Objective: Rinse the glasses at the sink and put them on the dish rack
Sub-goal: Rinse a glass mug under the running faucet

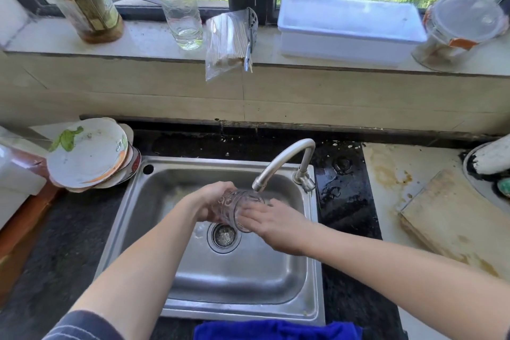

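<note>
1. Dark speckled counter (69,229) surrounds a stainless steel sink (242,279), which sits below a tiled windowsill (151,36) and a window showing greenery.
2. A clear patterned glass (234,207) is held on its side over the basin, above the drain strainer (224,234). Its mouth points right and sits directly under the tip of the faucet (278,163).
3. The left hand (212,201) grips the glass at its base end, fingers curled round it.
4. The right hand (278,225) meets the mouth end. Its fingers (254,214) lie fairly straight against the glass, and I cannot tell whether they reach inside.
5. Stacked bowls (88,152) sit on the counter just left of the sink.
6. A blue cloth (276,330) lies at the sink's front edge.
7. A wooden cutting board (452,218) lies well to the right.
8. A white tray (347,27) stands on the windowsill.
</note>
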